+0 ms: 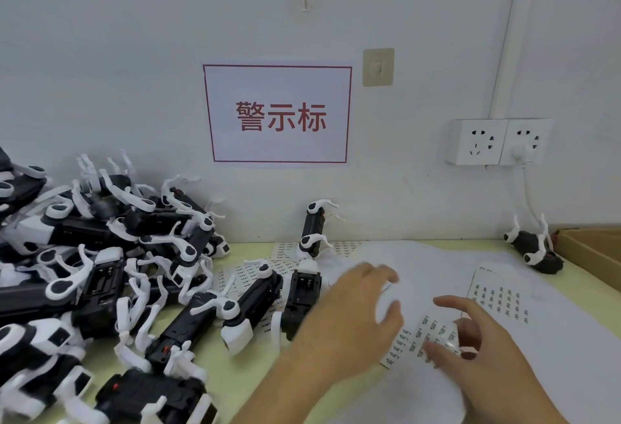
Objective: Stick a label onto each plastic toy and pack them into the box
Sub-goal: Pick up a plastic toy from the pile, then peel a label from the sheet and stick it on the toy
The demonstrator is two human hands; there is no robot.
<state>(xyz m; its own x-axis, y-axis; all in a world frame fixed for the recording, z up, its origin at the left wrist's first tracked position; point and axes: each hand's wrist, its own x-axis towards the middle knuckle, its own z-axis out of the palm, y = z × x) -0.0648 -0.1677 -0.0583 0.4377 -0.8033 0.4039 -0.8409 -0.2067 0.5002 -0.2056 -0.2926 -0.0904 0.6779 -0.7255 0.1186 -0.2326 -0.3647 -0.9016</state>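
Left hand (pixel 353 316) open, fingers spread above white paper (pixel 420 265); right hand (pixel 477 349) loosely open over label sheet (pixel 423 339). Second label sheet (pixel 500 299) near. Toy pile (pixel 100 255) crowding left edge, too tangled to count; one toy (pixel 534 249) beside box (pixel 591 252), far right.

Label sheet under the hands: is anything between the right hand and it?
Nothing visible. The right hand hovers directly over the label sheet, fingers spread; the left hand sits just beside it.
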